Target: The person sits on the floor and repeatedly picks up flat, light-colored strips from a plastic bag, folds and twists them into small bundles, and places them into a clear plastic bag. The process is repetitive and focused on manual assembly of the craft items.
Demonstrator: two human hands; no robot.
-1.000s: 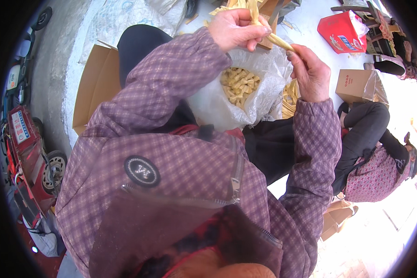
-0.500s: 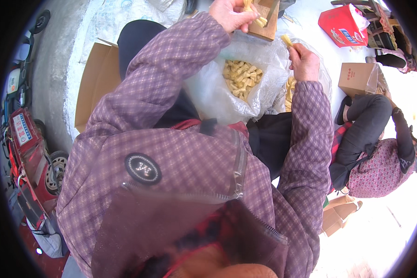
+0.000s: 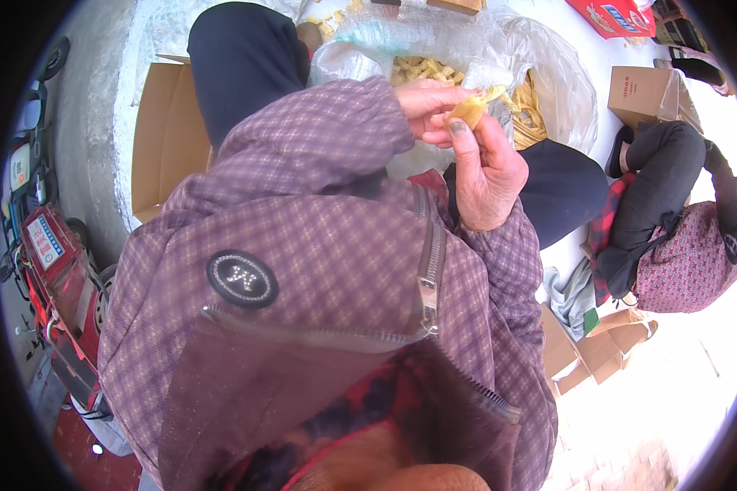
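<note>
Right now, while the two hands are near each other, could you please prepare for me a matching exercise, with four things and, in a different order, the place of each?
Things:
1. Pale yellow piece
2. Open brown carton
3. Red container
4. Heap of short yellow pieces

Places:
A. At the picture's upper right
B. Inside a translucent bag
C. In the fingers of the right hand
D. Left of the person's left leg

Right pairs: 1-C, 2-D, 3-A, 4-B.
</note>
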